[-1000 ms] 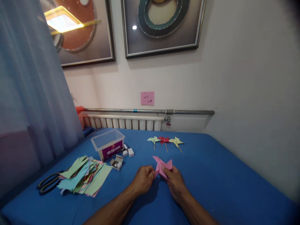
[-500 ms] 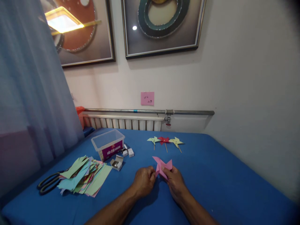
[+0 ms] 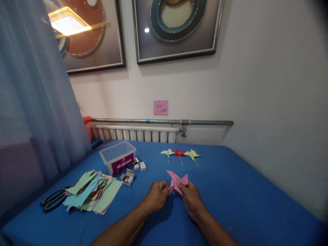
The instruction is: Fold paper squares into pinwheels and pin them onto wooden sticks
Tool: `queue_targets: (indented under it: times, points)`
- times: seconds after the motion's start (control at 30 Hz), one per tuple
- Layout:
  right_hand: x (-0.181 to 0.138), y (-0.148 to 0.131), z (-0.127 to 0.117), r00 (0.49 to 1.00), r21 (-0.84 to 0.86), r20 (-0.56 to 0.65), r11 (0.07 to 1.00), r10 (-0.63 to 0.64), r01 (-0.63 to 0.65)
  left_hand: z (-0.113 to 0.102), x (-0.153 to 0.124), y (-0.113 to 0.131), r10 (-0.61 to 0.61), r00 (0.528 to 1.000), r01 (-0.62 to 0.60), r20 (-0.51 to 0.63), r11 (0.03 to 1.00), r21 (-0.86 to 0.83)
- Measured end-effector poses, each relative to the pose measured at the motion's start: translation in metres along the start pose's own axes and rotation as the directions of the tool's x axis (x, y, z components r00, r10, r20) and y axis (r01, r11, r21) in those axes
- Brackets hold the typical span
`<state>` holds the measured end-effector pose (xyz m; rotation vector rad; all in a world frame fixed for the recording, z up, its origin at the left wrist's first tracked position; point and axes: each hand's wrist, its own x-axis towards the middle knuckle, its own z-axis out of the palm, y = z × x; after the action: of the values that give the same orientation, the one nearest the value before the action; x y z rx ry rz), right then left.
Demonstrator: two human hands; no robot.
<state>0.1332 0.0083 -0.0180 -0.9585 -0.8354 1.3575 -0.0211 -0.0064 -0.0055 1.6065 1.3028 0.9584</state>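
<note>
A pink paper pinwheel (image 3: pixel 176 181) is held above the blue-covered table by my right hand (image 3: pixel 192 200), whose thumb presses on its middle. No stick shows on it. My left hand (image 3: pixel 157 195) is closed right beside the pinwheel's lower left blade. Its fingertips are turned inward, and whether they pinch the blade or something small I cannot make out. Farther back lie three finished pinwheels on sticks: a pale green one (image 3: pixel 168 153), a red one (image 3: pixel 179 153) and a yellow one (image 3: pixel 192 155).
Left of my hands, a small opened box (image 3: pixel 127 178) stands near more small white boxes (image 3: pixel 142 166) and a clear plastic tub (image 3: pixel 122 164). A pile of coloured paper (image 3: pixel 102 200) lies beside black-handled scissors (image 3: pixel 53 201). Behind the blue table (image 3: pixel 243 191) are a radiator (image 3: pixel 143 136) and a pipe.
My left hand has shifted very slightly, its fingers turning a little beside the pinwheel blade. My right hand keeps its hold on the pink pinwheel. The other things stay in place.
</note>
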Motion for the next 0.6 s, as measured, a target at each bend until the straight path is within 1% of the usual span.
queue_targets:
  times: [0.13, 0.23, 0.37, 0.6]
  points:
    - [0.0009, 0.0013, 0.0002, 1.000, 0.006, -0.020, 1.000, 0.001, -0.001, 0.0031, 0.0021, -0.0004, -0.077, 0.997, 0.078, 0.018, 0.993, -0.083]
    - [-0.0002, 0.0004, 0.0020, 1.000, 0.008, -0.017, 1.000, -0.002, 0.002, 0.0034, 0.0019, 0.0000, -0.057, 0.998, 0.057, 0.008, 0.995, -0.085]
    - [-0.0030, -0.0029, 0.0041, 1.000, 0.019, -0.013, 1.000, -0.001, 0.002, 0.0012, -0.0004, 0.0024, -0.012, 1.000, 0.011, -0.016, 0.999, -0.030]
    - [-0.0046, -0.0051, 0.0032, 1.000, 0.029, 0.012, 1.000, 0.005, -0.005, 0.0012, -0.0007, 0.0030, -0.025, 1.000, 0.025, -0.003, 0.999, -0.038]
